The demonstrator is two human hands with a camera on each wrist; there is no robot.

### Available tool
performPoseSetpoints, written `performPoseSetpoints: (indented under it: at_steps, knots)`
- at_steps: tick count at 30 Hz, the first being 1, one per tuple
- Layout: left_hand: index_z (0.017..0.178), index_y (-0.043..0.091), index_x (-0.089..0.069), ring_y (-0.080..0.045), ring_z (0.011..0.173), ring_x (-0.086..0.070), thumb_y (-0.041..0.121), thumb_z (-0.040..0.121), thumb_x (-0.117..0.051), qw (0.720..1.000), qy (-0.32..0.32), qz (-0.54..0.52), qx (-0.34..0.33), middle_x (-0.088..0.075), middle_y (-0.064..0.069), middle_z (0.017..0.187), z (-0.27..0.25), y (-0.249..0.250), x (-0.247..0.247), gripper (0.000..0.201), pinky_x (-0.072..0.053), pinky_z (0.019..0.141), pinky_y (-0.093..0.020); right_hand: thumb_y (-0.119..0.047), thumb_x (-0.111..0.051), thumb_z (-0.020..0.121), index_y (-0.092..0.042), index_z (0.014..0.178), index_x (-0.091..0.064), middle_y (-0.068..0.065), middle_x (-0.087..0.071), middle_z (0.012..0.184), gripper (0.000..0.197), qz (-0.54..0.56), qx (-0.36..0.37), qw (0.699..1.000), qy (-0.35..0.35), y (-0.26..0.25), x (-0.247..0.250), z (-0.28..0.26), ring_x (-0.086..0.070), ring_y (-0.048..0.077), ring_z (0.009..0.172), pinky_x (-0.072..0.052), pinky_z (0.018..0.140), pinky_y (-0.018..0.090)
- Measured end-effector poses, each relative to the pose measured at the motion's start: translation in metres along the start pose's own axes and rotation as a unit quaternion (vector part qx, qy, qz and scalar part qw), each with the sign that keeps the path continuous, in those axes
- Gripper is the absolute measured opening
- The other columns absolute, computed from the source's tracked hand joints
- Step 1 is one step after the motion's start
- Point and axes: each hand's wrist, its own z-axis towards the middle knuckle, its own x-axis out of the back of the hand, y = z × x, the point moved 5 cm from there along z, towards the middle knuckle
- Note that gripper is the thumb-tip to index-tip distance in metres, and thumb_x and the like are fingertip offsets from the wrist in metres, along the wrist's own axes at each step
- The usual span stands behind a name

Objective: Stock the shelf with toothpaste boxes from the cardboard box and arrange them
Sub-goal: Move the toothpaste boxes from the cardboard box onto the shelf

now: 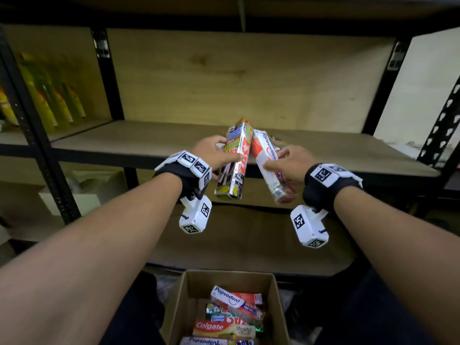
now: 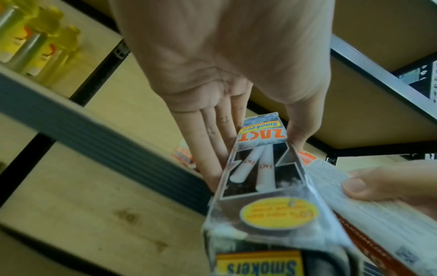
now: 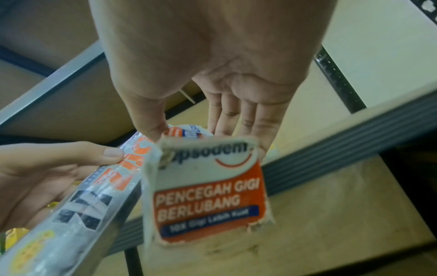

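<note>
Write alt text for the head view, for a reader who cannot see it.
Two hands hold toothpaste boxes over a wooden shelf: left hand grips a Zact box, right hand a Pepsodent box. Below, an open cardboard box holds more toothpaste.

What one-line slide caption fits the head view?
Left hand holds a Zact box, right hand a Pepsodent box, at the shelf.

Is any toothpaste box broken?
Yes. The Pepsodent box in the right hand has a torn, frayed end flap. The Zact box in the left hand looks creased.
</note>
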Motion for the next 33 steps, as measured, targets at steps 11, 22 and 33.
performPoseSetpoints:
  at_steps: [11, 22, 33]
  knots:
    - [0.135, 0.039, -0.057, -0.013, 0.089, -0.069, 0.055, 0.081, -0.064, 0.992, 0.092, 0.083, 0.004, -0.072, 0.007, 0.111, 0.080, 0.008, 0.061, 0.057, -0.055, 0.084, -0.026, -0.040, -0.071, 0.080, -0.009, 0.105, -0.070, 0.013, -0.072, 0.101, 0.040, -0.066, -0.007, 0.997, 0.036, -0.039, 0.024, 0.078, -0.070, 0.030, 0.092, -0.059, 0.082, 0.040]
    - [0.126, 0.044, -0.063, -0.017, 0.078, -0.070, 0.056, 0.084, -0.061, 0.987, 0.061, 0.142, 0.030, -0.076, 0.004, 0.095, 0.145, -0.043, 0.070, 0.043, -0.056, 0.068, -0.022, -0.043, -0.066, 0.084, -0.023, 0.112, -0.061, 0.000, -0.067, 0.097, 0.034, -0.111, 0.004, 0.994, 0.010, -0.049, -0.015, 0.152, -0.063, 0.019, 0.078, -0.041, 0.052, 0.021]
    - [0.124, 0.036, -0.067, -0.011, 0.071, -0.057, 0.050, 0.087, -0.063, 0.992, 0.052, 0.108, 0.044, -0.068, 0.006, 0.084, 0.184, -0.073, 0.052, 0.039, -0.043, 0.053, -0.014, -0.047, -0.059, 0.091, -0.024, 0.118, -0.058, -0.005, -0.056, 0.078, 0.035, -0.117, 0.037, 0.992, 0.040, -0.053, -0.052, 0.180, -0.049, 0.008, 0.056, -0.029, 0.045, 0.022]
